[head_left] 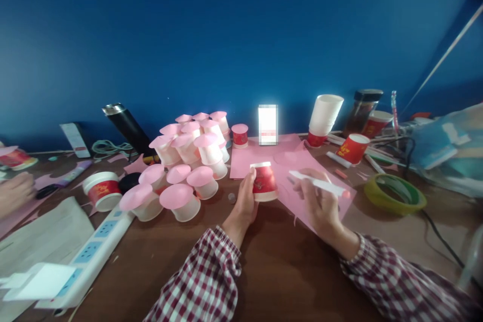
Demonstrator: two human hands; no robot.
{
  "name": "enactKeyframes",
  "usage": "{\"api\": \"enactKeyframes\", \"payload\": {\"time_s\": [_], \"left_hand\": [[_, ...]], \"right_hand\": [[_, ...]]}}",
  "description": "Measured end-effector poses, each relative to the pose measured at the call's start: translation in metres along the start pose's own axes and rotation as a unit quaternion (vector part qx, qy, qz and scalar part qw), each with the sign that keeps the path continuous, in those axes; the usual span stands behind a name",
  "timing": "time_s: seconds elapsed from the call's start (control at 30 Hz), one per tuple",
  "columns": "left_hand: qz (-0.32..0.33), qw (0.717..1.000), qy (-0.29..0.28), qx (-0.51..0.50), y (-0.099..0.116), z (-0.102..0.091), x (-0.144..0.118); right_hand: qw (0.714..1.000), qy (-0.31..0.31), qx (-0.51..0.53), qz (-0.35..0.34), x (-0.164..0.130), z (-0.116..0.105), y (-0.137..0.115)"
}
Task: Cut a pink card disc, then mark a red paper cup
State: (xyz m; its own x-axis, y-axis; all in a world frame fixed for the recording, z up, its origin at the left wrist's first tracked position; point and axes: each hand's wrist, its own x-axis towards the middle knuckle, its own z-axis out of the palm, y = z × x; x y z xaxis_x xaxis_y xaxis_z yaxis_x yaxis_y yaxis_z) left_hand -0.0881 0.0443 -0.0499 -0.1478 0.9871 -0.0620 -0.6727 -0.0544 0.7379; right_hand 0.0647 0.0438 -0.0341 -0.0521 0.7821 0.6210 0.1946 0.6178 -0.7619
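My left hand [245, 196] is wrapped round a red paper cup [265, 181], turned upside down with its white rim at the bottom. To the right, my right hand [320, 206] grips a white marker [319, 182] with a pinkish-orange end, held a short way apart from the cup. Beneath and behind both hands lies a pink paper sheet [249, 161]. Left of my left hand stand several upturned cups topped with pink paper discs [176, 196], some of them stacked.
Another person's hand [15, 193] is at the far left. A power strip [94, 251] lies in the left foreground beside a cup [101, 191]. A tape roll [394, 193], a cup stack [326, 115] and a red cup [352, 149] are on the right. A bright phone screen [268, 123] stands against the wall.
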Motion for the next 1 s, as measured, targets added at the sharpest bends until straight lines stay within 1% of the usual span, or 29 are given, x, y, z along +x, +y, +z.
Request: {"api": "enactKeyframes", "payload": {"time_s": [0.1, 0.17, 0.4, 0.57, 0.73, 1.0], "left_hand": [[-0.002, 0.999, -0.005, -0.034, 0.004, 0.001, 0.0], [-0.007, 0.999, 0.007, -0.042, 0.006, 0.001, 0.001], [0.026, 0.999, 0.024, -0.028, 0.002, -0.005, 0.004], [0.052, 0.999, 0.004, 0.007, 0.0, -0.005, 0.003], [0.091, 0.996, 0.001, 0.023, -0.002, -0.002, 0.0], [0.11, 0.993, -0.015, 0.038, -0.005, -0.006, 0.001]], "right_hand": [[0.999, -0.037, -0.01, 0.006, -0.001, 0.001, 0.004], [0.998, -0.052, -0.02, 0.002, -0.001, 0.002, 0.008], [0.994, -0.094, -0.062, 0.002, -0.004, 0.003, 0.013], [0.99, -0.107, -0.092, -0.003, -0.002, 0.005, 0.008], [0.987, -0.115, -0.108, 0.0, -0.002, 0.006, 0.007], [0.987, -0.121, -0.102, 0.003, -0.004, 0.009, 0.009]]}}
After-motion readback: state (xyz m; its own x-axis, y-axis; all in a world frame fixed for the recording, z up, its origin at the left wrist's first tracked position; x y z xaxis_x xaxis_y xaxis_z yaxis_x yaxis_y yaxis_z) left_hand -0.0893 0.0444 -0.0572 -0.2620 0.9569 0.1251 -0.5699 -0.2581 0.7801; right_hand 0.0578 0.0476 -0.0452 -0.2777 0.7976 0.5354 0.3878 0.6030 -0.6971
